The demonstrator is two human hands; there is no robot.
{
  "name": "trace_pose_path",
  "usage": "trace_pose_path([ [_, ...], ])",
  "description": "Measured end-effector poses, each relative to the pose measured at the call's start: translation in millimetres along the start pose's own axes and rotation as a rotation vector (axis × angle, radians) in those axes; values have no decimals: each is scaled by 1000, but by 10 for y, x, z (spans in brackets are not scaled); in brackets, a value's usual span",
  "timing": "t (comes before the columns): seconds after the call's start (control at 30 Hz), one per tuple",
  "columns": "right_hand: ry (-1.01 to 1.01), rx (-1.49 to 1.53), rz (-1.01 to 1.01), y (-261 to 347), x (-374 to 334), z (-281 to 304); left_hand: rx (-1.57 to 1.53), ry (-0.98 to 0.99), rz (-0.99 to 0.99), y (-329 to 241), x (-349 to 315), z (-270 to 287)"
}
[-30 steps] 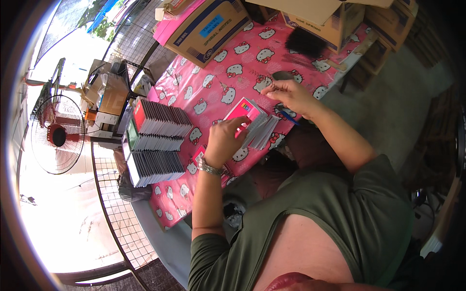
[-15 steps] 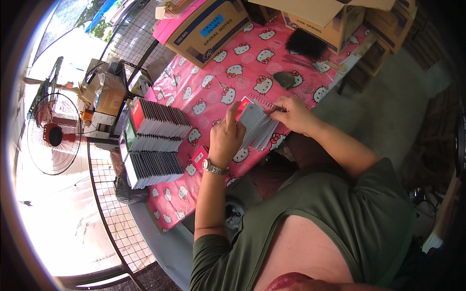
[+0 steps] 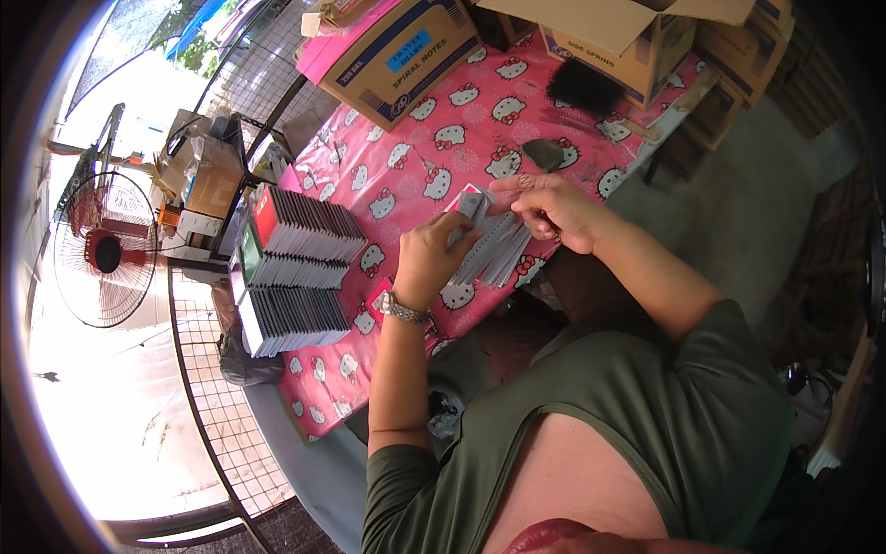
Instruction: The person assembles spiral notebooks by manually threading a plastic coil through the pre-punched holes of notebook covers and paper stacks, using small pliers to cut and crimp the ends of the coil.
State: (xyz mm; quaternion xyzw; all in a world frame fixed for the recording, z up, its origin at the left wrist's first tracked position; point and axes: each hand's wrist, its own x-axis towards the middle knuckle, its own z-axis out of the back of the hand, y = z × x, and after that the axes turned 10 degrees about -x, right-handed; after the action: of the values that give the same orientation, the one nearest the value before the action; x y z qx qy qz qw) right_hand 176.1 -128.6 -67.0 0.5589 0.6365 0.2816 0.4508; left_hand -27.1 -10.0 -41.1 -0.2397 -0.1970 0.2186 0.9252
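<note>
My left hand (image 3: 432, 257) is closed on a small notepad (image 3: 473, 205) with a red-edged cover, gripping its near left side. My right hand (image 3: 565, 210) reaches across from the right, its index finger stretched along the pad's far punched edge and its other fingers partly curled. A thin wire coil (image 3: 526, 181) seems to lie against those fingers, too small to make out well. Beneath both hands, a fanned pile of loose punched pads (image 3: 503, 251) rests on the pink patterned tablecloth (image 3: 388, 171). Beside my left wrist lies a red card or cover (image 3: 380, 292).
Stacked spiral notebooks (image 3: 300, 268) stand in several rows at the left. Cardboard boxes (image 3: 397, 69) line the table's far side. A black bristly bundle (image 3: 583, 88) and a dark grey flat piece (image 3: 543, 154) lie beyond my right hand. A fan (image 3: 103, 249) stands far left.
My left hand has gone from a raised pointing finger to gripping the pad. The right hand has loosened its pinch on the coil and stretched its index finger leftward over the pad's edge.
</note>
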Motion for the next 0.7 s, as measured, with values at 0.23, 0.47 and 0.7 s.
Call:
trace_pose_path([
  [0.23, 1, -191, 135, -112, 103, -23, -15, 62, 121, 39, 18, 70],
  [0.47, -145, -427, 255, -216, 219, -38, -71, 83, 176, 66, 45, 105],
  [0.7, -395, -922, 616, -230, 261, -13, -174, -195, -4, 47, 0, -87],
])
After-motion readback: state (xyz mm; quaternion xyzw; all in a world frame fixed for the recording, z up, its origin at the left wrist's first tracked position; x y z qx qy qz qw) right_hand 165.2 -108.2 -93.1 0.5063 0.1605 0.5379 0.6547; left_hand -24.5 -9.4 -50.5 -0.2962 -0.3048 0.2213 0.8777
